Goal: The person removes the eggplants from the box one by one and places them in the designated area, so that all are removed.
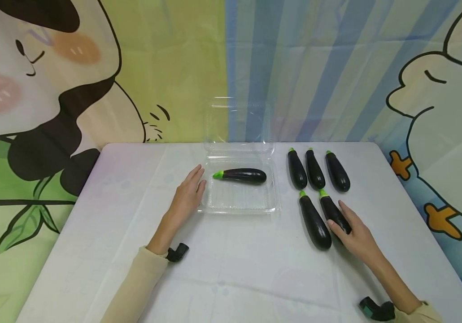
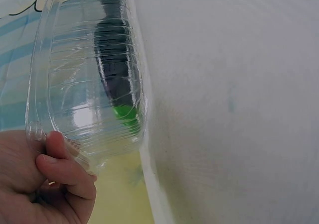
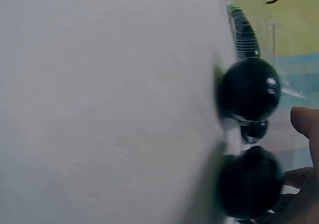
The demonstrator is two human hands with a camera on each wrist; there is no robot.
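Note:
A clear plastic clamshell box [image 1: 241, 204] lies with its lid raised, one dark eggplant [image 1: 244, 175] sideways in its base. My left hand [image 1: 185, 195] is at the box's left edge; in the left wrist view, thumb and fingers pinch the rim. Over the nearer right eggplant [image 1: 332, 211] is my right hand [image 1: 356, 233], thumb on one side and fingers on the other. The right wrist view shows the thumb apart from it, the fingers partly hidden. Another eggplant [image 1: 315, 222] lies just left of that hand.
Behind these two, a row of three eggplants, the middle one [image 1: 315, 169] among them, lies right of the box. A white cloth covers the table [image 1: 231, 269]. A printed curtain [image 1: 295, 67] hangs behind its back edge.

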